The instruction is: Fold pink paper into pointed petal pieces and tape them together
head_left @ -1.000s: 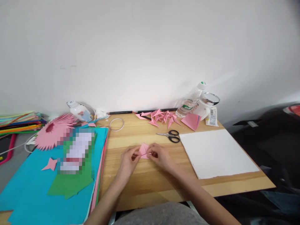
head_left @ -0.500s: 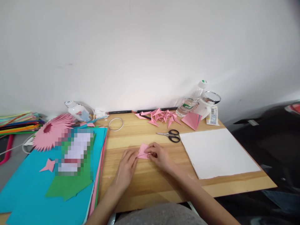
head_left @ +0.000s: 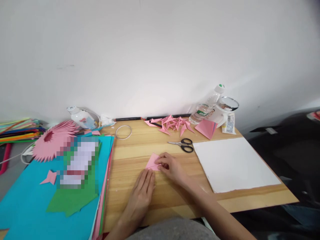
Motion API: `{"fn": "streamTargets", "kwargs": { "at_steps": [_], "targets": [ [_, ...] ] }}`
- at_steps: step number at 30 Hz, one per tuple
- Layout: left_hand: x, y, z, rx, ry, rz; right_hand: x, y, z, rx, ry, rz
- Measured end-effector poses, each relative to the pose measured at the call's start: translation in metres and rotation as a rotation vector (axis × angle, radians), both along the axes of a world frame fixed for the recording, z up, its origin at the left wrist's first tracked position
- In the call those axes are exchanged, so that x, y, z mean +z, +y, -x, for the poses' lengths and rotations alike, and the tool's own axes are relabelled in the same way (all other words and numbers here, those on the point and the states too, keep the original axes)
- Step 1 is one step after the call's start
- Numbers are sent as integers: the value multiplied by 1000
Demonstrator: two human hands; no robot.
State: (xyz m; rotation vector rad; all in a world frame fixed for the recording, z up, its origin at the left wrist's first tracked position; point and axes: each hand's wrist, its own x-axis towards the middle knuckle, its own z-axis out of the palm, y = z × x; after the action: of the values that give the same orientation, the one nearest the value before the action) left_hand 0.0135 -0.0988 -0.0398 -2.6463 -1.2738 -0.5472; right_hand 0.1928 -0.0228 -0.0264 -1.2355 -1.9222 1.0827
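Folding looks partway through from my end of the feed. On the bare wood of the table, just in front of the person, lies 1 small pink piece, flat and already creased into a pointed shape, though I cannot read how many folds it carries. The right hand sits on its right corner with the fingertips drawn together and pressed down on the paper. The thumb is hidden, so I cannot tell whether it is tucked under the edge. The left hand lies flat on the wood, fingers straight and side by side, their tips touching the piece's near edge and gripping nothing.

Done, as I judge it: a heap of finished pink points at the back near the wall, and a large pink spiked rosette on the left, beside the blue sheets. Left to do: this piece looks broader and less sharp than those in the heap, so I reckon it needs more creases. Unfolded pink squares sit beside the water bottle, well apart from the hands. The scissors lie just beyond the piece, untouched.
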Motion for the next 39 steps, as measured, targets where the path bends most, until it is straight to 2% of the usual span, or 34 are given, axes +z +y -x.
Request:
{"fn": "streamTargets", "kwargs": {
  "at_steps": [6, 15, 23, 28, 33, 39],
  "targets": [
    [-3, -6, 2, -10, 1, 20, -2, 0, 0, -7, 9, 27],
    [1, -6, -1, -12, 48, -46, -2, 2, 0, -4, 3, 65],
    [6, -5, 1, 2, 39, -32, -4, 2, 0, -8, 1, 61],
    [1, -4, 4, -11, 17, -11, -1, 2, 1, -10, -2, 82],
    [-3, -4, -1, 67, 12, -15, 0, 3, 1, -9, -9, 96],
    [9, 3, -12, 149, 61, -23, 2, 4, -2, 17, 13, 112]
  ]
}}
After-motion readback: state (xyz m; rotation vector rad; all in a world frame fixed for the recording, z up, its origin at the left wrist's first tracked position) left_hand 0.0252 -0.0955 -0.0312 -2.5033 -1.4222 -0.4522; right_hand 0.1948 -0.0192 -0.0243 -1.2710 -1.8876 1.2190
